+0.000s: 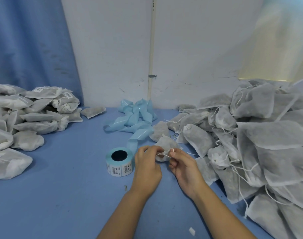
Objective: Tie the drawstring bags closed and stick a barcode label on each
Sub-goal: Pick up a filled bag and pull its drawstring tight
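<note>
Seen from my remote station: left hand (pixel 147 168) and right hand (pixel 183 168) each pinch the white drawstring (pixel 164 153) of a bag (pixel 169 144) on the blue table (pixel 69 187), right of the label roll (pixel 119 162). The bag's long axis runs away from me, mouth nearest the fingers.

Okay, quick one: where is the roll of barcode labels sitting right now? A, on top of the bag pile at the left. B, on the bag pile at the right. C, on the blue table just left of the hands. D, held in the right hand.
C: the barcode label roll sits on the blue table right beside the left hand, which with the right hand pinches a drawstring.
</note>
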`<state>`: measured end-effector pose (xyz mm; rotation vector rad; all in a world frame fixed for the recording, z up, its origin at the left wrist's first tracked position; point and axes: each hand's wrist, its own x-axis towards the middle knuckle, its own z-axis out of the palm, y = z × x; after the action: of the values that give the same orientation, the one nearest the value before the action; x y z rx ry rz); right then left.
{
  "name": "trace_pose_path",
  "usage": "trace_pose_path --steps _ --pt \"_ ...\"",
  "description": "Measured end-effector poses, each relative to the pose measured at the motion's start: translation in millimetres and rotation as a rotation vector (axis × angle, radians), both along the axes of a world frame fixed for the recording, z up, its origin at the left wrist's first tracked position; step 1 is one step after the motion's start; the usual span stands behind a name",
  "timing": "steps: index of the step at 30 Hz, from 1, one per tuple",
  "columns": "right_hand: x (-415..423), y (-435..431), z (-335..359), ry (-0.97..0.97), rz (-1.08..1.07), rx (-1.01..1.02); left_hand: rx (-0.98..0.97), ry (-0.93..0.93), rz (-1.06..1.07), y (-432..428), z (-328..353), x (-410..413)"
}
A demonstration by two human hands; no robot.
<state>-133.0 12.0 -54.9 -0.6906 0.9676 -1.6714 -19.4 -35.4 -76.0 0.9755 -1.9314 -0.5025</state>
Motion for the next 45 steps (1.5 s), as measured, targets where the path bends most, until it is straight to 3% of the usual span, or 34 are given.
trace_pose_path --steps 5,10,15,19,25,34,45 --pt "2 1 2 -0.148 0.104 -0.009 -0.117 -0.075 -0.137 0 -1 3" --pt "1 4 3 -0.221 0.187 -0.036 0.017 0.058 -0.065 -3 1 1" --pt "-1 5 4 -0.273 0.207 -0.072 -0.114 0.139 0.024 0 6 3" --pt "1 4 4 -0.219 0.142 -0.005 0.009 0.395 -0.044 8 14 6" --pt "6 2 1 -0.055 0.078 0.017 0.058 0.549 0.085 11 18 3" --pt "17 -2 -6 0.005 -0.099 -0.01 -0.089 0.534 0.103 11 21 3" --pt "11 -6 -12 -0.062 -0.161 0.058 0.014 0.571 0.021 10 16 5"
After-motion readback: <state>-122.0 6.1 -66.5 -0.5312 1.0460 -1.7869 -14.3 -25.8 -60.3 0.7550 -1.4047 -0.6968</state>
